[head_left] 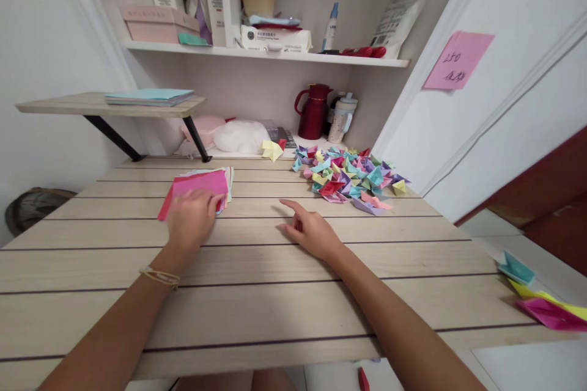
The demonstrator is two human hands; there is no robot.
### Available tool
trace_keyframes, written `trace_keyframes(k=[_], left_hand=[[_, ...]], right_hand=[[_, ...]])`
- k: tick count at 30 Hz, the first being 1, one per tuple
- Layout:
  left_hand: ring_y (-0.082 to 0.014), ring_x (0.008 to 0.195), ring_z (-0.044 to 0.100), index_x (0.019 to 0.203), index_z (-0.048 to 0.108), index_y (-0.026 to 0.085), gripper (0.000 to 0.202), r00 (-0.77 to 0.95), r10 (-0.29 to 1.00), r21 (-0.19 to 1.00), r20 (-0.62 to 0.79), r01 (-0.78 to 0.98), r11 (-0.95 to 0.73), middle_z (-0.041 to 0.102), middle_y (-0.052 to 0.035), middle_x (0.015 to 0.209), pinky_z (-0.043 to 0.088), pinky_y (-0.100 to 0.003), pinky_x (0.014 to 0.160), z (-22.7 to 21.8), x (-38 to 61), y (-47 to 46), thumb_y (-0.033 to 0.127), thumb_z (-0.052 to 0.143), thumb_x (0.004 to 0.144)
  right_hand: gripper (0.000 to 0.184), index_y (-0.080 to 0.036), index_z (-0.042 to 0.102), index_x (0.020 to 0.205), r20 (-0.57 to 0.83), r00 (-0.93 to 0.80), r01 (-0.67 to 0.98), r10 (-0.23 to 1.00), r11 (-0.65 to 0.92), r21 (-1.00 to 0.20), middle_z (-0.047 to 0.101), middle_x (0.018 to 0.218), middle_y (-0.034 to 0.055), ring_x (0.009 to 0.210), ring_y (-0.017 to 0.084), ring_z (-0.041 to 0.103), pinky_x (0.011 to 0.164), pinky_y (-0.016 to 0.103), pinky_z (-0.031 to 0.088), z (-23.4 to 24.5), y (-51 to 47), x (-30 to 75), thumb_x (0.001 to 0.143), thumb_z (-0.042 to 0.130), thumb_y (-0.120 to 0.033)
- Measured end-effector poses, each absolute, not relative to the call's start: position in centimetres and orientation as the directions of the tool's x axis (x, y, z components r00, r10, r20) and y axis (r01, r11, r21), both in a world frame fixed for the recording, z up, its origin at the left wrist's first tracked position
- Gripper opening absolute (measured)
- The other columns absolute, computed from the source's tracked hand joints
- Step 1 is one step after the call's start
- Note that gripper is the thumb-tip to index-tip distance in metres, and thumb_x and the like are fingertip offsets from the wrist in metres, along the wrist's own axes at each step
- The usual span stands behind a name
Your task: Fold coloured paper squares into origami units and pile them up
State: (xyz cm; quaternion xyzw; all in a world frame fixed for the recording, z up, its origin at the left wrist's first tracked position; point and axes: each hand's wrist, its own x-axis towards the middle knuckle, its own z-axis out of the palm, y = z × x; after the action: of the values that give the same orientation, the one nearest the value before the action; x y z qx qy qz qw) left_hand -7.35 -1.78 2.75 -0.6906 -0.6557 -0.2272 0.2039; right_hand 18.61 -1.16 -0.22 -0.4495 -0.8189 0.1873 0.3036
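Note:
A stack of coloured square paper [229, 180] lies on the table to the left, with a pink sheet of paper [202, 181] on top. My left hand [191, 214] rests over the near part of the stack, its fingers curled and the thumb at the right edge of the pink sheet; the fingertips are partly hidden. My right hand [309, 231] hovers over the middle of the table with index finger and thumb apart and nothing between them. Beyond it, to the right, is a pile of folded paper boats [346, 174] in many colours.
A yellow folded paper piece [272, 150] sits at the back. More paper boats [550, 313] lie at the right table edge. A small raised shelf [156, 109] stands at the back left. A red jug [314, 111] and a tumbler [342, 119] stand under the wall shelf [275, 56].

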Motion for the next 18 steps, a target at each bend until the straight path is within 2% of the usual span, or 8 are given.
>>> trace_keyframes(k=[4,6,9,10,12,15,18], left_hand=[[-0.0217,0.074,0.054,0.076,0.062,0.019,0.030,0.423,0.704,-0.110,0.571,0.889,-0.445,0.064,-0.0078,0.074,0.033,-0.034,0.067,1.9,-4.4,-2.7,0.034,0.039,0.087],[-0.0206,0.073,0.054,0.075,0.061,0.019,0.027,0.541,0.628,-0.126,0.559,0.805,-0.580,0.063,-0.0063,0.070,0.034,-0.034,0.069,1.2,-3.2,-3.1,0.034,0.042,0.086],[-0.0192,0.073,0.054,0.073,0.060,0.021,0.022,0.610,0.565,-0.078,0.556,0.715,-0.695,0.064,-0.0041,0.071,0.036,-0.034,0.070,0.5,-2.4,-3.6,0.036,0.047,0.084],[-0.0193,0.073,0.055,0.072,0.060,0.022,0.021,0.599,0.562,-0.041,0.571,0.704,-0.709,0.064,-0.0035,0.072,0.036,-0.034,0.071,0.5,-2.4,-3.7,0.038,0.051,0.081],[-0.0204,0.077,0.056,0.073,0.060,0.022,0.021,0.501,0.577,0.060,0.645,0.720,-0.692,0.064,-0.0035,0.075,0.038,-0.035,0.075,0.8,-2.7,-3.8,0.043,0.060,0.074],[-0.0221,0.084,0.054,0.086,0.059,0.020,0.039,0.169,0.605,0.281,0.778,0.768,-0.576,0.060,-0.0063,0.085,0.041,-0.035,0.077,1.9,-3.5,-3.6,0.048,0.070,0.060],[-0.0166,0.071,0.052,0.098,0.057,0.019,0.048,-0.122,0.679,0.537,0.724,0.717,-0.444,0.055,-0.0032,0.081,0.044,-0.031,0.069,2.6,-4.3,-3.1,0.046,0.070,0.060]], right_hand=[[0.074,-0.028,0.025,0.137,0.321,-0.484,0.489,0.814,0.556,-0.672,0.065,0.072,-0.0044,0.054,0.010,0.054,0.057,0.021,0.042,-0.5,-1.3,18.1,0.073,0.063,-0.028],[0.069,-0.028,0.035,0.133,0.330,-0.503,0.461,0.799,0.571,-0.679,0.067,0.075,-0.0029,0.052,0.010,0.053,0.055,0.021,0.043,-0.6,-1.2,17.9,0.071,0.065,-0.029],[0.035,-0.026,0.062,0.109,0.373,-0.506,0.438,0.778,0.604,-0.666,0.068,0.080,0.0012,0.061,0.012,0.058,0.059,0.023,0.045,-0.8,-1.0,17.7,0.074,0.062,-0.027],[0.025,-0.025,0.067,0.100,0.393,-0.497,0.411,0.774,0.609,-0.679,0.069,0.084,0.0024,0.067,0.014,0.060,0.063,0.025,0.046,-0.8,-0.9,17.7,0.076,0.060,-0.026],[0.017,-0.024,0.070,0.088,0.429,-0.443,0.347,0.787,0.592,-0.727,0.069,0.089,0.0038,0.076,0.017,0.061,0.069,0.027,0.046,-0.7,-0.8,17.7,0.078,0.058,-0.029],[0.022,-0.019,0.070,0.077,0.404,-0.253,0.302,0.879,0.469,-0.830,0.069,0.077,0.0046,0.069,0.018,0.060,0.062,0.027,0.046,-0.7,-0.5,18.0,0.076,0.059,-0.039],[0.032,-0.015,0.068,0.071,0.308,-0.063,0.230,0.949,0.314,-0.921,0.065,0.065,0.0042,0.059,0.016,0.056,0.054,0.025,0.044,-0.8,-0.2,18.3,0.072,0.060,-0.046]])
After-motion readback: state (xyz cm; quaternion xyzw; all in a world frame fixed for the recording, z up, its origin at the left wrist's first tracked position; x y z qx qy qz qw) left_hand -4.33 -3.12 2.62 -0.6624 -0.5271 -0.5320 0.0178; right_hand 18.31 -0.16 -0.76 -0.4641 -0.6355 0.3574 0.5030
